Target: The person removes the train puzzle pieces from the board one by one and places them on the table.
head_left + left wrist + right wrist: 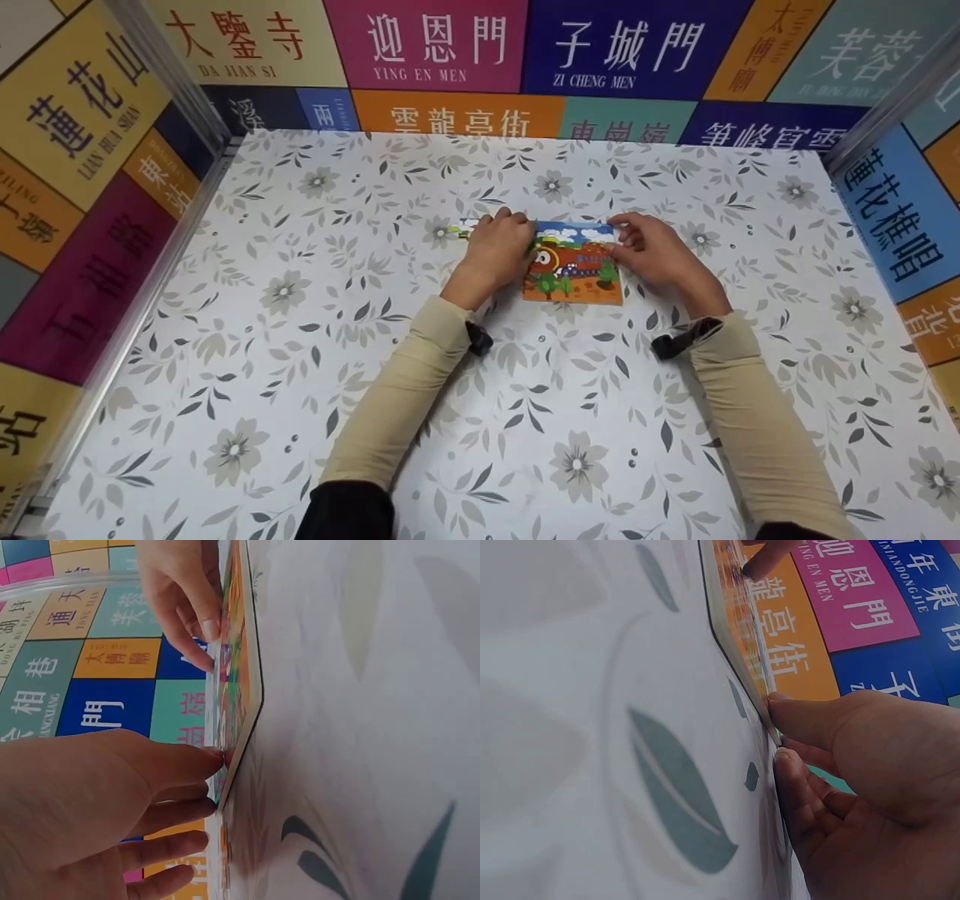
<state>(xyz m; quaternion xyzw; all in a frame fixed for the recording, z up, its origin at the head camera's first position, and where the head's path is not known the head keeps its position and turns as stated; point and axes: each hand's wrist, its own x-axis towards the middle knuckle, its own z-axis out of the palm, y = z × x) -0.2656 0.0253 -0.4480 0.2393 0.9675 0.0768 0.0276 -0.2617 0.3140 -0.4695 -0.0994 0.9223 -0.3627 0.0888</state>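
Note:
A small rectangular picture board (574, 262) with a cartoon train, blue sky and orange ground lies on the table in the head view. At its left side is my left hand (499, 244), back upward, gripping the edge between thumb and fingers. Thumb and forefinger of my right hand (652, 247) pinch the opposite edge near the far corner. From beneath the left hand a strip of coloured picture (463, 226) sticks out, the rest hidden. Seen low in the left wrist view, the board (244, 675) shows its pale thin edge.
A white tablecloth (525, 420) printed with grey flowers and leaves covers the table. Panels with large characters (439, 45) stand along the back, left and right sides. Dark straps with small cameras (480, 339) sit at both wrists.

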